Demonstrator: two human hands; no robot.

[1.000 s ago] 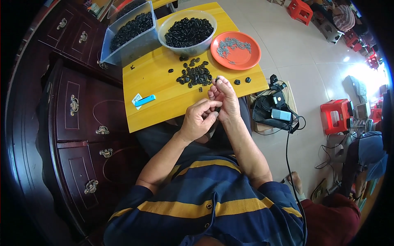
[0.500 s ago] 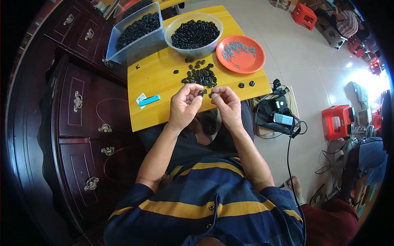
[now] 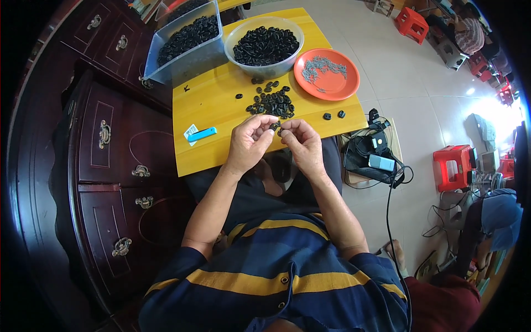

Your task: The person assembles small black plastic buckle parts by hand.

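Note:
At the near edge of the yellow table (image 3: 199, 155), my left hand (image 3: 250, 145) pinches a small black oval part (image 3: 274, 126) between thumb and forefinger. Close against it, my right hand (image 3: 305, 146) pinches another small dark part (image 3: 280, 132); its exact shape is mostly hidden by the fingertips. The two parts appear to touch or nearly touch. Just beyond my fingers lies a loose pile of black oval parts (image 3: 272, 104). Two similar black parts (image 3: 334, 115) sit apart from it, to the right of my right hand.
Farther back stand a clear bowl (image 3: 227, 51) and a translucent bin (image 3: 191, 71), both full of black parts. An orange plate (image 3: 337, 93) holds small grey pieces. A blue-handled tool (image 3: 202, 134) lies left. Dark wooden drawers (image 3: 102, 138) flank the table; cables and a black bag (image 3: 359, 160) are right.
My right hand has moved slightly left, bringing its part up to the one in my left hand. The gap between the fingertips has narrowed.

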